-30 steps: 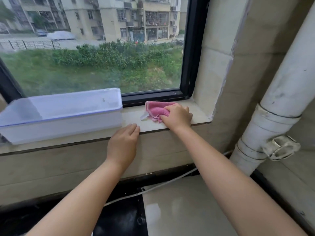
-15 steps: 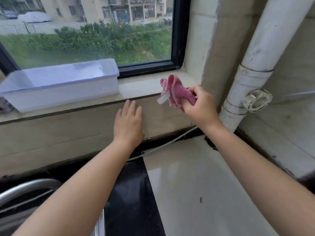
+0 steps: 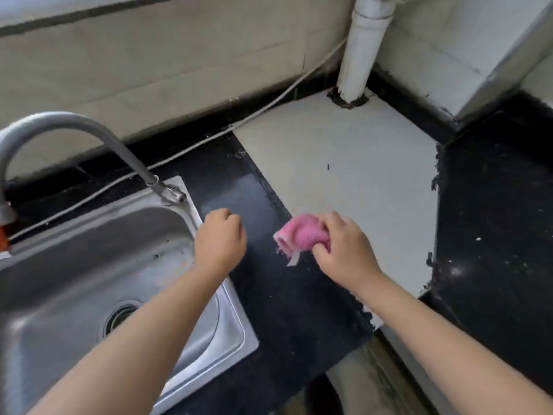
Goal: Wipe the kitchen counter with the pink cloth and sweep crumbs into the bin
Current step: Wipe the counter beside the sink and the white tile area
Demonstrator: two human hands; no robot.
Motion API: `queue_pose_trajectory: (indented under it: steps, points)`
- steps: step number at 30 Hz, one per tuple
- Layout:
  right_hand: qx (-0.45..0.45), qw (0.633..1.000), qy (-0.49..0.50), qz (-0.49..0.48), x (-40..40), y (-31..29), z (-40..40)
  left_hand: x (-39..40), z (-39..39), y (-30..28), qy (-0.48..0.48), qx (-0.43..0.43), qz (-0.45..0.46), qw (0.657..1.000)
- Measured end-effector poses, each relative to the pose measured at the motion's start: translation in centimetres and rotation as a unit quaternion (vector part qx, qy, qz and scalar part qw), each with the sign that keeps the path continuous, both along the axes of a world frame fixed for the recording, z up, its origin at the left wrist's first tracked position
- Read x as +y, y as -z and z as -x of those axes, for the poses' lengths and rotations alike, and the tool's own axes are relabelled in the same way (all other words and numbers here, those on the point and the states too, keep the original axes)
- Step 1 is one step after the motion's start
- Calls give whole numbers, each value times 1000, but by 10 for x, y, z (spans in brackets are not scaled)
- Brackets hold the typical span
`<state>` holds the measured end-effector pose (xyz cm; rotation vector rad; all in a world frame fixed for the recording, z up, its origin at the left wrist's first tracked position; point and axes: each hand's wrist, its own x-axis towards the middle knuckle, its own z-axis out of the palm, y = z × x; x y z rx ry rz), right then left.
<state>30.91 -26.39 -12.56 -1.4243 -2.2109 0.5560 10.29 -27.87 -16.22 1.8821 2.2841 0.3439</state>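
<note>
Counter (image 3: 493, 190): black stone, fills the lower frame, wraps from 6 o'clock up to 3 o'clock. Pale tile panel (image 3: 353, 163) set into it at centre-right, ragged dark sealant along its right and lower edges.

Wall (image 3: 149, 64): beige tiles across 10 to 12 o'clock, dark line running along the top.

Sink (image 3: 59, 265): stainless, at 8 o'clock, drain (image 3: 121, 317) visible in the basin, rim just beside the black strip of counter.

Faucet (image 3: 68, 127): grey gooseneck at 10 o'clock, base on the sink's back right corner, arcs left to the frame edge.

Pipe (image 3: 362, 46): white, upright, at 1 o'clock, meets the counter in a dark sealant ring at the tile panel's far corner.

White cable (image 3: 191, 145): runs along the wall base from 9 o'clock towards the pipe.

Left hand (image 3: 220, 238): near centre, over the sink's right rim and the black strip. Fingers curled under, nothing visible in them. Cannot tell whether it touches the surface.

Right hand (image 3: 344, 250): just right of centre, fingers and thumb bunched around the pink cloth (image 3: 299, 233), pinching it.

Pink cloth: crumpled wad, sticks out left of the right hand, over the seam between black stone and tile panel. White tag hangs off its lower edge. Contact with the counter unclear, frame is motion-blurred there.
</note>
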Motion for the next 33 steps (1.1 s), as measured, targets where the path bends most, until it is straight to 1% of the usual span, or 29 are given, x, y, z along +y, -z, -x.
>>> queue_pose_trajectory:
  steps: [2,4,6,9,11,13,15,17,19,20,21,23,24,26,27,29,31,33]
  points:
    - [6,995,-69,-65,-41,26,3,-23,-3,19,-16,-16,3,1000]
    - [-16,985,-136,-108,-75,56,7,-41,-5,33,-29,-15,7,999]
    - [-43,972,-192,-130,-99,84,9,-54,-7,45,-36,-18,8,999]
    - [-66,964,-220,-138,-105,109,2,-65,-10,60,-57,-21,13,998]
    - [-55,971,-186,-141,-81,114,-11,-68,-15,65,-76,-20,11,997]
    - [-61,980,-127,-140,-47,112,-27,-70,-22,66,-100,-30,17,994]
    - [-99,987,-52,-118,-10,113,-47,-70,-27,66,-124,-35,20,991]
    - [-112,990,41,-72,20,106,-63,-71,-30,68,-136,-29,19,990]
    - [-83,988,130,-19,35,92,-72,-71,-32,70,-129,-14,15,991]
    - [-61,986,154,-15,34,85,-71,-70,-32,71,-123,-7,16,992]
    - [-47,986,153,-38,26,79,-67,-70,-32,71,-117,-2,18,993]
    - [-48,992,73,-95,-6,77,-53,-69,-31,71,-100,13,13,995]
    - [-63,993,16,-103,-27,83,-47,-70,-31,73,-93,16,8,995]
    - [-128,986,-64,-89,-62,90,-40,-68,-31,75,-86,18,-2,996]
    - [-166,980,-81,-73,-73,91,-39,-68,-31,75,-83,20,-7,996]
    - [-189,977,-83,-51,-78,87,-42,-69,-31,76,-74,33,-15,997]
    - [-181,977,-87,-74,-70,83,-43,-69,-31,75,-63,45,-20,997]
    - [-158,974,-121,-106,-56,87,-49,-70,-31,75,-52,54,-29,997]
